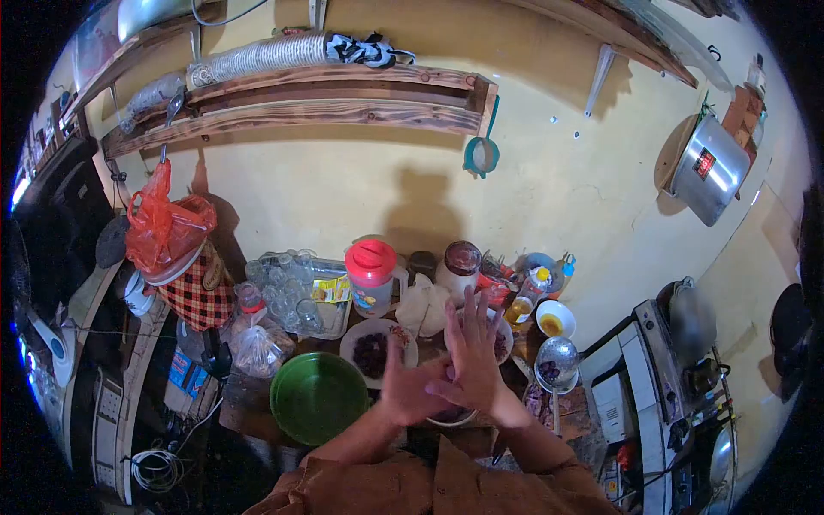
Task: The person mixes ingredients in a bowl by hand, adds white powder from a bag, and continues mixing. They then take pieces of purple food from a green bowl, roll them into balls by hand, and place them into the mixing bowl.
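Head view: plate (354, 342) of dark food

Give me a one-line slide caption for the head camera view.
Left hand and right hand pressed together above a cluttered wooden table, beside a round green plastic bowl.

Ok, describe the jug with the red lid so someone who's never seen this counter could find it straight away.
Start at the yellow wall and drop to the crowded counter below the wooden shelf. The jug stands at the back, between the tray of clear glasses and a dark-lidded jar, beyond the hands. Its bright red lid and printed clear body set it apart.
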A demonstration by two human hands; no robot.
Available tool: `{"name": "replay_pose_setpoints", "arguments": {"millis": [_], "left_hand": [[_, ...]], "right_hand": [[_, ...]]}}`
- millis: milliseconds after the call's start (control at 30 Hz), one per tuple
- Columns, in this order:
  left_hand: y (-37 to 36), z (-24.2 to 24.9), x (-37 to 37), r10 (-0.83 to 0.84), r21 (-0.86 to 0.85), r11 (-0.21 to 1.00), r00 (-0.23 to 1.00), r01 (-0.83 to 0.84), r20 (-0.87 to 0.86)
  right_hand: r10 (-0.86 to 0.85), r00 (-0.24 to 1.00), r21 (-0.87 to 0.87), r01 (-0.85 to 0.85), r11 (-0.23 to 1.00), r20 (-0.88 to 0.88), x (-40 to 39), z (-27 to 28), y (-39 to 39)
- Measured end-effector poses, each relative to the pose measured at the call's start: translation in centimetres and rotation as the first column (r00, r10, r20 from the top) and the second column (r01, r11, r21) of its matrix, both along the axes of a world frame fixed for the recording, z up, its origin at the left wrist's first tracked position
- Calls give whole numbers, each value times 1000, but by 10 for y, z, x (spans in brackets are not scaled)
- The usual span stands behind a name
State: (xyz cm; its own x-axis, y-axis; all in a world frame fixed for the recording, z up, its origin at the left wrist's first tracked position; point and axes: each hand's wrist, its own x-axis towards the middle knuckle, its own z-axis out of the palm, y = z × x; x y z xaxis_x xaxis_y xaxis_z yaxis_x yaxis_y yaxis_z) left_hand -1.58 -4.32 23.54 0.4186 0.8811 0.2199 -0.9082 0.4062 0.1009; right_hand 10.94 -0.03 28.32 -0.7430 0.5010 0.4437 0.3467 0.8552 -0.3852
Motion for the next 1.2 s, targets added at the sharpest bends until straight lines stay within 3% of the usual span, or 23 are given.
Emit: {"name": "replay_pose_setpoints", "arguments": {"millis": [33, 67, 133, 233, 300, 367, 400, 467, 500, 567, 700, 733, 767, 833, 900, 933, 967, 1000, 1033, 1067, 1100, 1167, 1200], "left_hand": [[1, -3, 1, 7, -6, 1000, 1000, -7, 2], [2, -5, 2, 15, -9, 1000, 1000, -15, 4], [6, -11, 2, 28, -17, 999, 1000, -28, 1], [8, -15, -2, 45, -34, 998, 999, -46, -12], [-1, 5, 2, 113, 28, 993, 990, -111, -90], [-8, -1, 16, -22, -109, 994, 959, -9, -282], [-2, -7, 21, -19, -102, 995, 960, -10, -280], [15, -23, 25, 31, -7, 999, 975, -34, -219], [15, -23, 17, 30, -8, 999, 974, -33, -223], [11, -24, -5, 63, 45, 997, 990, -58, -127], [6, -38, 8, -64, -172, 984, 994, 49, -85], [8, -37, 9, -64, -166, 985, 995, 49, -83], [8, -34, 7, -118, -168, 974, 972, 153, 202], [5, -26, 0, -189, -94, 933, 696, 346, 692], [0, -14, -8, -179, 69, 882, 195, 466, 964], [-7, 15, -12, -257, 80, 881, 331, 466, 908], [-8, 7, -11, -251, 76, 882, 328, 466, 911], [-8, -6, -6, -199, -43, 970, 879, 241, 433], [-7, -14, -1, 23, 27, 1000, 965, -16, -260], [-1, -5, 16, 334, 92, 940, 833, -328, -441], [5, -16, 16, 336, 93, 940, 833, -330, -439], [15, -27, 10, 5, 99, 995, 987, -22, 160], [12, -33, 5, 55, 28, 998, 989, -59, 136]], "right_hand": [[-77, 978, 46, 88, 995, -195, -4, 3, 2], [-74, 978, 51, 85, 995, -193, -10, 2, -9], [252, 966, 69, -255, 964, 48, -22, -2, -43], [121, 939, 104, -162, 981, 323, -5, 10, -33], [7, 985, 85, -22, 996, 170, -3, -8, -6], [-177, 971, 100, 195, 976, -163, -8, -10, 13], [-175, 971, 107, 193, 975, -162, 3, -89, 11], [-481, 831, -85, 520, 850, 278, -45, -222, 16], [-482, 832, -87, 520, 849, 275, -13, -158, -27], [5, 951, 97, -37, 995, 309, -17, 8, -38], [-230, 933, 19, 245, 969, -278, -27, -6, 5], [-228, 933, 26, 245, 969, -277, -27, -4, 3], [-164, 971, 55, 175, 983, -175, -27, -1, -4], [-37, 999, 82, 34, 996, 30, -25, 2, -24], [88, 967, 78, -109, 991, 238, -25, 3, -36], [-20, 982, 132, -5, 991, 189, -19, -10, -17], [-19, 981, 125, -5, 992, 192, -22, -8, -11], [-109, 993, 126, 105, 986, 32, -26, -3, -3], [-197, 972, 115, 212, 970, -128, -29, 1, 1], [-191, 981, 226, 190, 955, -20, -36, 0, -5], [-190, 982, 228, 189, 955, -18, -38, 5, -10], [-16, 888, 42, -4, 999, 461, -38, 17, -26], [102, 753, -84, -63, 995, 650, -39, 19, -30]]}}
